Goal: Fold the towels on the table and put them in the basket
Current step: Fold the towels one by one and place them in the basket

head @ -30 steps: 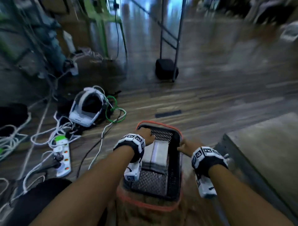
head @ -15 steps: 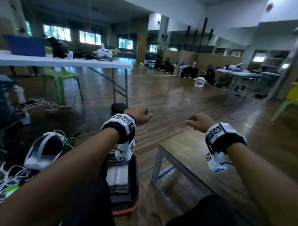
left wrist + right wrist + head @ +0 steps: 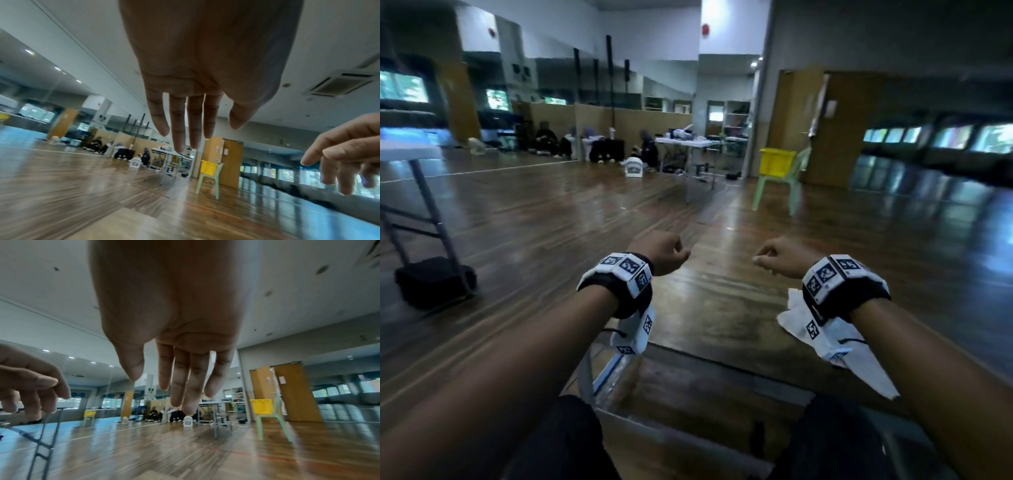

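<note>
My left hand [image 3: 664, 255] and right hand [image 3: 780, 257] hover side by side over the wooden table [image 3: 722, 308], apart from each other. Neither holds anything. In the left wrist view the left hand's fingers [image 3: 180, 129] hang down relaxed, with the right hand [image 3: 345, 154] off to the right. The right wrist view shows the right hand's fingers [image 3: 180, 386] hanging loose and the left hand [image 3: 26, 382] at the left edge. A white towel [image 3: 873, 373] lies crumpled on the table under my right wrist, partly hidden by it. The basket is out of view.
A folding table [image 3: 410, 150] stands at the left with a black bag [image 3: 431, 281] at its leg. A green chair [image 3: 777, 192] carrying a yellow bin [image 3: 779, 164] stands ahead on the wooden floor. Several seated people [image 3: 592, 144] and a white table [image 3: 685, 142] are far back.
The head view swung up from the basket on the floor to the table and the room. Both hands left the basket's rim and rose over the table.
</note>
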Tool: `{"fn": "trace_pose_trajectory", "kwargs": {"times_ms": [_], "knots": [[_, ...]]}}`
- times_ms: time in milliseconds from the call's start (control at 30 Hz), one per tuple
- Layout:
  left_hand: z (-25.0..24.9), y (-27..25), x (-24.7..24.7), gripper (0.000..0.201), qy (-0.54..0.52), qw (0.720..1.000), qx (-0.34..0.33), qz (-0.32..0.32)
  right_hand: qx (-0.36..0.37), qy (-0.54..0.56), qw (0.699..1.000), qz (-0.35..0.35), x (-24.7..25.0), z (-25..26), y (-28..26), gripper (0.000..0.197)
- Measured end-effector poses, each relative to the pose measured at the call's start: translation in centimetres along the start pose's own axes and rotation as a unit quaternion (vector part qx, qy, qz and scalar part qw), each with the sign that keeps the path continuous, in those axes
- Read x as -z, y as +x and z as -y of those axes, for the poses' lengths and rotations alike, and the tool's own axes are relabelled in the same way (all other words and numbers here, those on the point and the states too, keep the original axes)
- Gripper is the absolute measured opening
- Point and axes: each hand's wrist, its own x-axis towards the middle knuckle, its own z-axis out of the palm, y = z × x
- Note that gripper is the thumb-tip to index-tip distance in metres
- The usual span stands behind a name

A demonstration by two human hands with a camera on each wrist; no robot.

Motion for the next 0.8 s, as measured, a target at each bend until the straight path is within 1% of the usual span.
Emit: {"fn": "trace_pose_trajectory", "kwargs": {"times_ms": [100, 200, 300, 400, 500, 633, 667, 733, 767, 800], "knots": [[-3.7, 1.9, -2.1, 0.032, -0.017, 0.998, -0.057, 0.026, -0.058, -0.014, 0.998, -0.009, 0.5, -3.6, -3.0, 0.031], [-7.4, 3.4, -4.3, 0.032, -0.023, 0.994, -0.104, 0.035, -0.117, -0.014, 0.993, -0.018, 1.0, -6.8, -5.8, 0.03], [-10.7, 4.2, -6.6, 0.035, -0.038, 0.989, -0.133, 0.051, -0.177, -0.018, 0.984, -0.028, 1.0, -10.4, -7.9, 0.03], [-13.4, 4.7, -9.2, 0.036, -0.045, 0.984, -0.149, 0.088, -0.22, -0.01, 0.975, -0.044, 0.2, -13.6, -9.3, 0.028], [-15.2, 5.4, -12.4, 0.034, -0.064, 0.976, -0.173, 0.119, -0.247, -0.006, 0.968, -0.036, -1.6, -16.5, -9.9, 0.024], [-16.6, 6.8, -17.8, 0.031, -0.051, 0.968, -0.192, 0.155, -0.274, 0.012, 0.962, -0.02, -4.8, -20.5, -9.9, 0.021], [-17.1, 7.2, -19.2, 0.027, -0.053, 0.965, -0.199, 0.161, -0.281, 0.015, 0.959, -0.015, -5.7, -21.5, -9.8, 0.021], [-18.0, 7.8, -22.0, 0.013, -0.06, 0.959, -0.22, 0.171, -0.299, 0.016, 0.954, -0.004, -7.7, -23.5, -9.7, 0.021], [-18.3, 8.0, -23.3, 0.011, -0.066, 0.955, -0.225, 0.18, -0.302, 0.019, 0.953, 0.003, -8.5, -24.2, -9.7, 0.021], [-18.9, 8.5, -24.9, 0.015, -0.072, 0.951, -0.226, 0.198, -0.307, 0.024, 0.951, 0.011, -9.5, -25.4, -9.6, 0.022]]}}
